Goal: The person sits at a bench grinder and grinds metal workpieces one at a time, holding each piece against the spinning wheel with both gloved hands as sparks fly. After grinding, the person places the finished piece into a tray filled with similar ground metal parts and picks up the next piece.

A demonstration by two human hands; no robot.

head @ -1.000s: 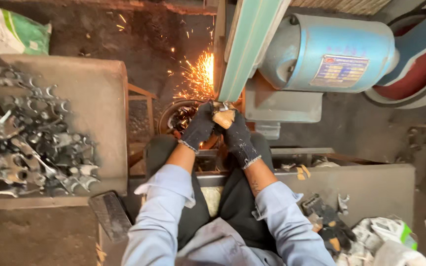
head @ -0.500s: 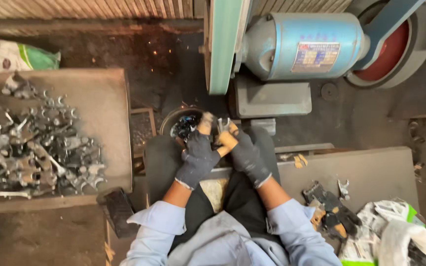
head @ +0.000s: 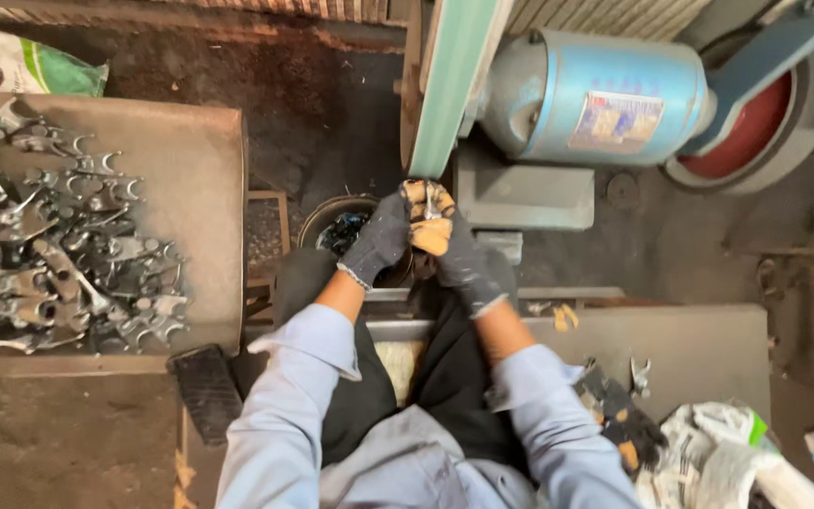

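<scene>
both gloved hands meet just below the green belt (head: 452,90). the left hand (head: 381,236) and right hand (head: 459,256) close their fingertips (head: 416,193) around a small metal part (head: 431,209), pinched between them near the belt's lower end. a tray (head: 209,188) of metal parts (head: 58,254) sits at left.
</scene>
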